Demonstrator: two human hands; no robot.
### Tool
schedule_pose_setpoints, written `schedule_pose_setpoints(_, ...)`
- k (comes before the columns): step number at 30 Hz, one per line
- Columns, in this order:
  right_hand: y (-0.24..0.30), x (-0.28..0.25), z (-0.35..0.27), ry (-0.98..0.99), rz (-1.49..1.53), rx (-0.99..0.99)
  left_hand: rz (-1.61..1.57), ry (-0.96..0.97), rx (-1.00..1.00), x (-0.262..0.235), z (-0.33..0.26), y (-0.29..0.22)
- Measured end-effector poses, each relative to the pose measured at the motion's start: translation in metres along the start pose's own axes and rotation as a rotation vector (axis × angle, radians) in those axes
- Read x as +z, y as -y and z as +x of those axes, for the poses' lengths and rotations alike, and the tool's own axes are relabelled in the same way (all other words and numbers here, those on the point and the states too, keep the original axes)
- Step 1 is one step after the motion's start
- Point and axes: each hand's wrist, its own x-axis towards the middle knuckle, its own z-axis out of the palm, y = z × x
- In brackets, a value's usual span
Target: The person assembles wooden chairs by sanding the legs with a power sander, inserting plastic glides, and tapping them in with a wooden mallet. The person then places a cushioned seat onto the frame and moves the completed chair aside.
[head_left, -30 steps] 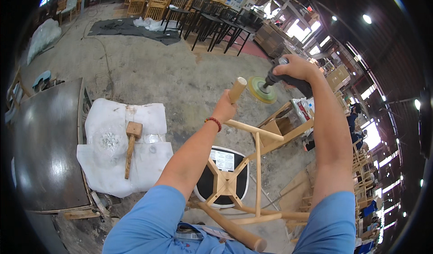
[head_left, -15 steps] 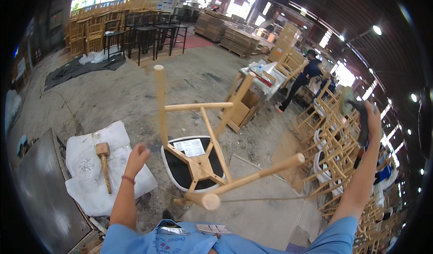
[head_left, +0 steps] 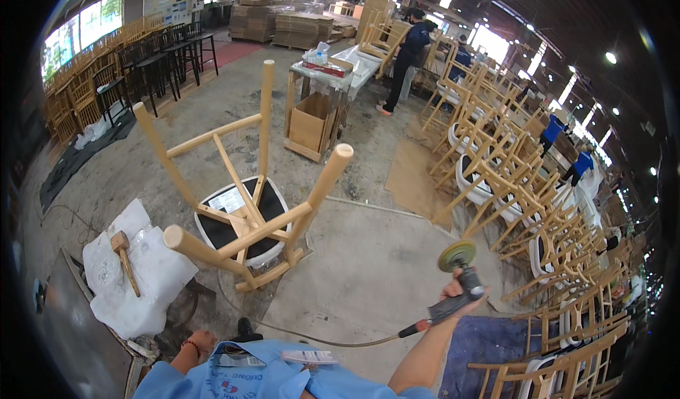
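Observation:
My right hand (head_left: pixel 464 293) is closed round the dark body of a handheld disc sander (head_left: pixel 460 296). Its round yellowish pad (head_left: pixel 457 255) points up and away from me, and a hose (head_left: pixel 319 340) trails from its rear end. My left hand (head_left: pixel 202 341) hangs low beside my body, fingers curled, holding nothing I can see. In front of me a light wooden chair (head_left: pixel 241 232) is upside down, legs up, with a white-rimmed seat and black underside. The sander is right of the chair, apart from it. What the chair rests on is hidden.
A wooden mallet (head_left: pixel 125 261) lies on white foam wrap (head_left: pixel 152 286) at left, by a metal-topped table (head_left: pixel 71 328). Many wooden chairs (head_left: pixel 489 179) crowd the right side. A worktable (head_left: pixel 319 80) with a cardboard box below stands ahead, a person (head_left: pixel 411 52) beyond it.
My right hand has brought the sander down from high on the right to low in front. My left hand has dropped toward my body. My view has turned right.

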Motion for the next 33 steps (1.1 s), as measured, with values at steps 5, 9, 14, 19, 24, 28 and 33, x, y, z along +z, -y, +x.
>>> schedule_pose_setpoints(5,-0.037,-0.062,-0.067,-0.202,-0.088,0.339,0.649,-0.305,0.755,-0.007,0.011,0.029)
schedule_pose_setpoints(9,-0.083,-0.068,-0.122,-0.441,-0.438,0.821,-0.157,-0.178,0.095,0.002,0.01,0.063)
schedule_pose_setpoints(14,-0.227,-0.037,-0.18,0.013,-0.863,1.429,-0.414,-0.322,0.121,0.006,-0.019,0.134)
schedule_pose_setpoints(19,-0.447,0.064,-0.208,0.45,-0.932,1.66,-0.603,-0.513,0.047,-0.06,-0.05,0.184)
schedule_pose_setpoints(24,-0.643,0.165,-0.232,0.459,-1.183,1.066,-0.61,-0.642,-0.083,-0.113,-0.063,0.236)
schedule_pose_setpoints(28,-0.77,0.196,-0.221,0.492,-1.378,0.866,-0.766,-0.639,-0.207,-0.12,-0.09,0.273)
schedule_pose_setpoints(33,-0.887,0.188,-0.216,0.297,-1.296,0.854,-0.751,-0.637,-0.407,-0.093,-0.115,0.309)
